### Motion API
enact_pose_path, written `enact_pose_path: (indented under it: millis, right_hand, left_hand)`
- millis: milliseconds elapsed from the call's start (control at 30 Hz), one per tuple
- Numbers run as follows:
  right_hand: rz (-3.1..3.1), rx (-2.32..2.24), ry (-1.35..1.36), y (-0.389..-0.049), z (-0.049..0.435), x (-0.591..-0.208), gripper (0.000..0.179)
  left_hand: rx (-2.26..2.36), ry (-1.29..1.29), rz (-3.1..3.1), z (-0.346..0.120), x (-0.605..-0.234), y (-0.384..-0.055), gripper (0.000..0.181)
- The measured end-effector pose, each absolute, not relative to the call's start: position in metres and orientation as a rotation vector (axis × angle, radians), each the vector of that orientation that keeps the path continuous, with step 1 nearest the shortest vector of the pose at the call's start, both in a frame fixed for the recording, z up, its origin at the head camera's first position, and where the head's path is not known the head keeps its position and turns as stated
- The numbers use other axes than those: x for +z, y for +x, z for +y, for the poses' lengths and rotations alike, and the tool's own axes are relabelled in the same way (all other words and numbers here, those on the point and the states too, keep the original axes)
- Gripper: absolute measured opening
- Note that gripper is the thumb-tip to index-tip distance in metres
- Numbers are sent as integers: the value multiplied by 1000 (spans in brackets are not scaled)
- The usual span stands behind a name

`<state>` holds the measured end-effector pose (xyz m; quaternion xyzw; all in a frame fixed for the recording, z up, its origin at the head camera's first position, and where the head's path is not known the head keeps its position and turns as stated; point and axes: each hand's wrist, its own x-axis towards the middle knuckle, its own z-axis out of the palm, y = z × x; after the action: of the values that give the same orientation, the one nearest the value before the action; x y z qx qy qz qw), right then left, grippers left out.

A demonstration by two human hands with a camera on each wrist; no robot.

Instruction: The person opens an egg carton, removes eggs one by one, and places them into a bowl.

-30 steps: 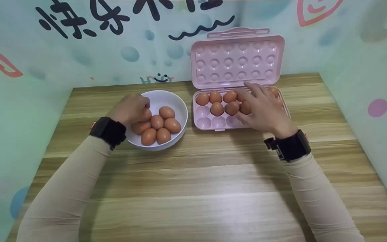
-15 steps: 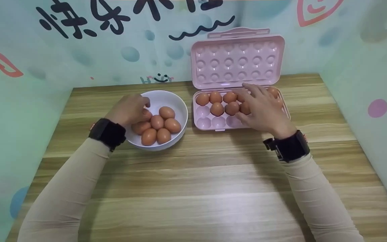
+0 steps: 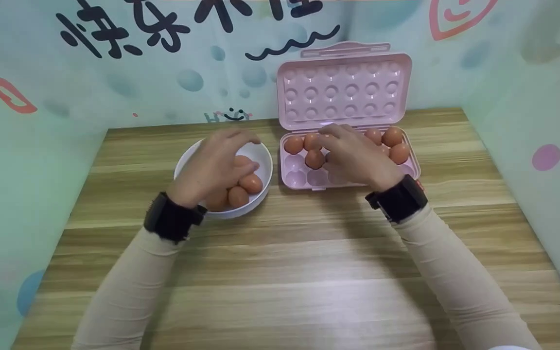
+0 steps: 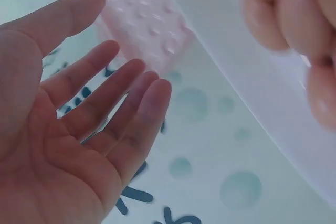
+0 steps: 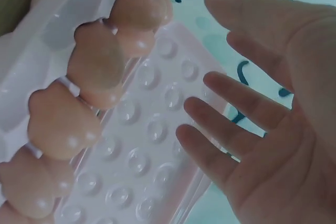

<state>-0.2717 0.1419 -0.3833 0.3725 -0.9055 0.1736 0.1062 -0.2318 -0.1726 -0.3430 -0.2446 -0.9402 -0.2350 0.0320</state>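
A white bowl holds several brown eggs. Above it hovers my left hand, hiding part of the bowl and some eggs. In the left wrist view its palm faces the camera, the fingers spread and nothing held, apart from the eggs. To the right stands a pink egg carton with more brown eggs in its back rows. My right hand hangs over the carton's middle and covers some eggs. From the right wrist camera, that hand has extended fingers and holds nothing.
The carton's dimpled lid stands raised against the printed backdrop. Vacant cups show along the carton's front row. Bowl and carton share a wooden table, with a narrow gap between them.
My left hand has lifted from the eggs at the bowl's left side and moved right over the bowl. My right hand has shifted left across the carton, uncovering eggs at its right end.
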Motion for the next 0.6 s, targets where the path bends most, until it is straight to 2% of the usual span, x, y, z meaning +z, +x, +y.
enact_pose_path:
  millis: [100,433,600]
  right_hand:
    - [-2743,490,1133,-277,134,-385,32]
    - [-2889,385,1122,-286,114,-401,8]
    - [-2845,322,1140,-287,114,-406,9]
  left_hand:
    - [-745,-810,-2832,-161,-348,-226,43]
    - [-815,-878,-2740,-137,-367,-220,47]
    - [-832,-875,-2747,-130,-375,-220,46]
